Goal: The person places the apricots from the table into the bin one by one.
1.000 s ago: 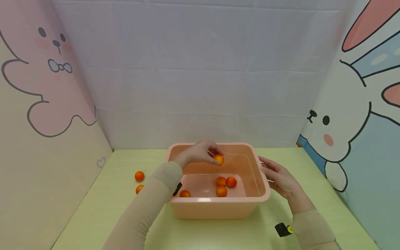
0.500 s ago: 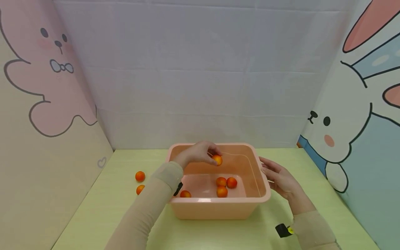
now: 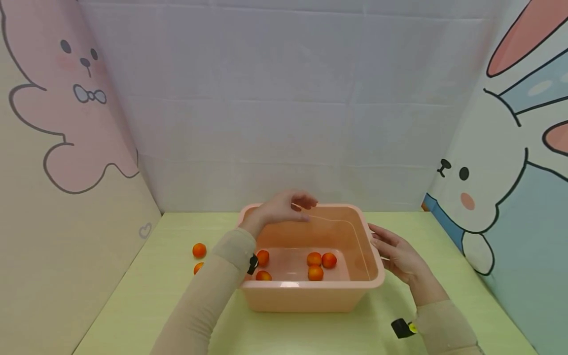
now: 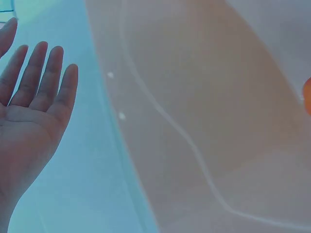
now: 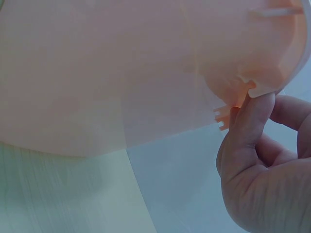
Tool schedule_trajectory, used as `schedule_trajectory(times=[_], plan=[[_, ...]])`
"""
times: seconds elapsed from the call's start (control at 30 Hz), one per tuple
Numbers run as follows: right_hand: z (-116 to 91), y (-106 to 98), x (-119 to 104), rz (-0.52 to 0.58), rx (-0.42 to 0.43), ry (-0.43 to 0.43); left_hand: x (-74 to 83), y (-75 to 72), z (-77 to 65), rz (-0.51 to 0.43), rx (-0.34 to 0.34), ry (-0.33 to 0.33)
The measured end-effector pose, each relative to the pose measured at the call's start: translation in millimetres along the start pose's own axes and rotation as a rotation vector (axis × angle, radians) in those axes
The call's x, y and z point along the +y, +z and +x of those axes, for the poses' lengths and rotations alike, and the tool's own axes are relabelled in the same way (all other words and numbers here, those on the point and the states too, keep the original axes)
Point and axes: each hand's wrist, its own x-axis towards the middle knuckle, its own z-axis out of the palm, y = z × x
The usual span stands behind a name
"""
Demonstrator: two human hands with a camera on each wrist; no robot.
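A pink plastic basin [image 3: 306, 296] stands on the table with several small oranges [image 3: 315, 272] on its bottom. Three lie together right of the middle, and two are at the left, one of them an orange [image 3: 263, 258] next to the left wrist. My left hand [image 3: 284, 207] hovers over the back of the basin, holding nothing. Its fingers [image 4: 43, 77] are spread and nearly straight in the left wrist view. At the basin's right side my right hand [image 3: 399, 254] grips the rim, fingertips right under the lip in the right wrist view [image 5: 267, 145].
Two more oranges [image 3: 199, 250] lie on the pale green table [image 3: 177, 296] left of the basin, the nearer one partly behind the left sleeve. A white wall [image 3: 288, 123] rises behind, with cartoon-printed panels at both sides.
The left hand has let go of the orange it was holding and risen slightly. Another orange now shows at the left inside the basin. The right hand stays at the rim.
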Motion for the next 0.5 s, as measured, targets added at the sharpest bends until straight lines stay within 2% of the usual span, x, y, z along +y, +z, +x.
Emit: schedule_trajectory(times=[0.17, 0.27, 0.5], plan=[[-0.4, 0.2, -0.7, -0.003, 0.003, 0.004, 19.3, -19.1, -8.7, -0.007, 0.098, 0.091], [-0.9, -0.2, -1.4, -0.005, -0.001, 0.0, 30.5, -32.0, -16.4, -0.035, 0.127, 0.13], [-2.2, 0.1, -2.4, -0.002, -0.005, -0.002, 40.5, -57.5, -38.4, -0.075, 0.164, 0.141]])
